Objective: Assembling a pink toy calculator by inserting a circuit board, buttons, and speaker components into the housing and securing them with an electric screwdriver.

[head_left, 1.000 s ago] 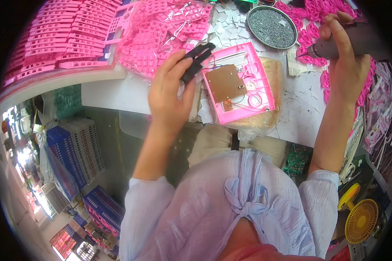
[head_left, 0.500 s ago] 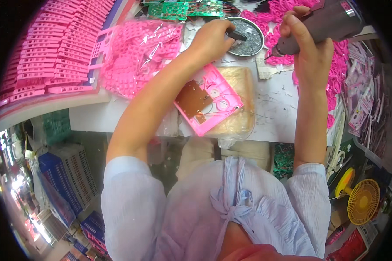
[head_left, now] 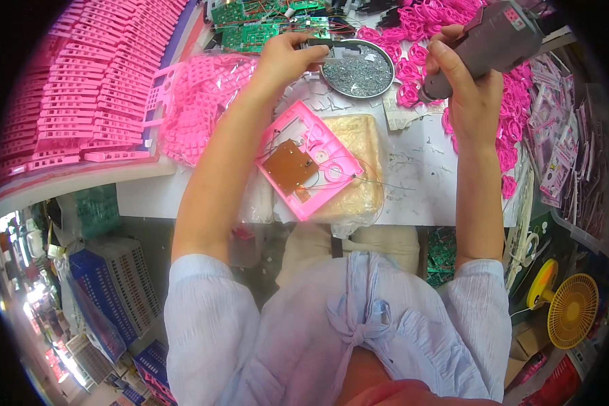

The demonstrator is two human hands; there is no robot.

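Note:
My left hand (head_left: pixel 283 62) pinches a small black bar (head_left: pixel 316 46) at the left rim of a round dish (head_left: pixel 358 80) full of small grey metal screws. In my right hand (head_left: pixel 472 95) is a dark grey electric screwdriver (head_left: pixel 488 47), its nose tilted down to the left over the table. On the table in front of me lies a pink plastic case (head_left: pixel 309 193) with a brown circuit board (head_left: pixel 289 167) and thin wires inside. Under its right side is a block wrapped in clear yellowish film (head_left: pixel 363 139).
Stacked pink plastic parts (head_left: pixel 91 88) fill the left side, beside a clear bag of pink keypads (head_left: pixel 206 95). Green circuit boards (head_left: pixel 260 32) lie at the back. Pink coiled cords (head_left: pixel 514 111) heap up at right. A yellow fan (head_left: pixel 572 310) stands at lower right.
My left hand has drawn the black bar leftward from over the screws to the dish's rim. The right hand with the screwdriver has shifted slightly left. The view has moved a little.

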